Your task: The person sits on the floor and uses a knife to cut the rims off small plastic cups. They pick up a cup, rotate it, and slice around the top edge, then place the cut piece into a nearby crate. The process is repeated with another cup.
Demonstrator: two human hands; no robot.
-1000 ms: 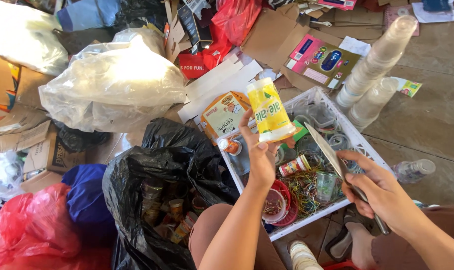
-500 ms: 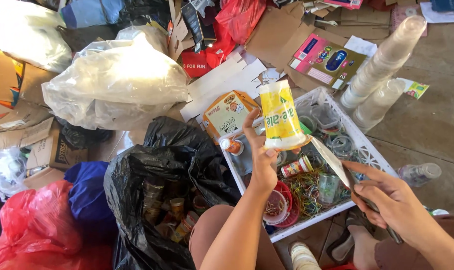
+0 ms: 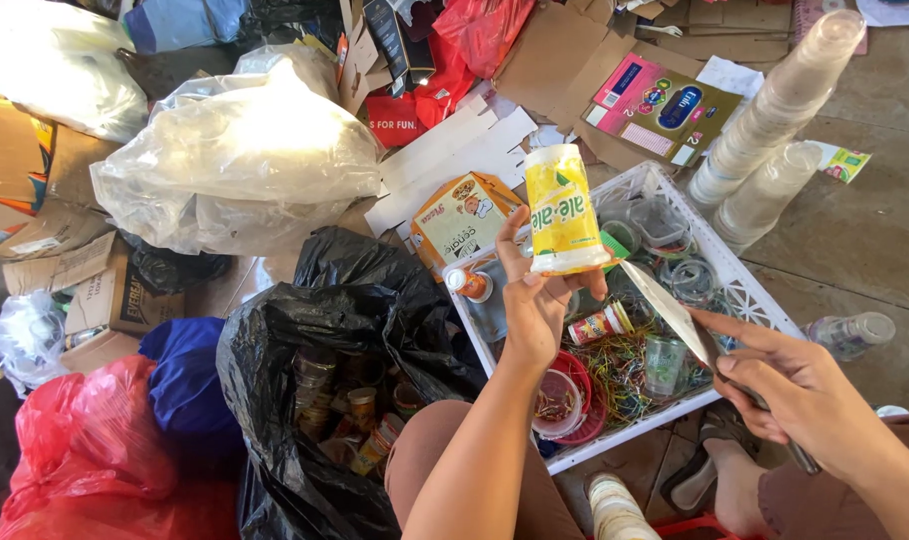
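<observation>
My left hand (image 3: 537, 298) holds up a yellow and white plastic cup (image 3: 561, 209) with a printed label, over the white plastic crate (image 3: 752, 296). My right hand (image 3: 789, 385) grips a knife (image 3: 674, 310) by its handle, blade pointing up and left toward the cup's lower edge. The crate holds clear cups, a small red-labelled bottle (image 3: 599, 324), colourful strands and a red bowl (image 3: 566, 400). An open black bag (image 3: 334, 370) full of small cups sits left of my arm.
Two stacks of clear plastic cups (image 3: 774, 120) lie at the upper right. A big clear plastic bag (image 3: 239, 150), cardboard pieces, a red bag (image 3: 84, 460) and a blue bag (image 3: 184, 385) crowd the left. A small clear bottle (image 3: 852, 332) lies right of the crate.
My left hand has lifted the yellow cup a little higher and turned it more upright. The right hand with the knife has stayed close beside it.
</observation>
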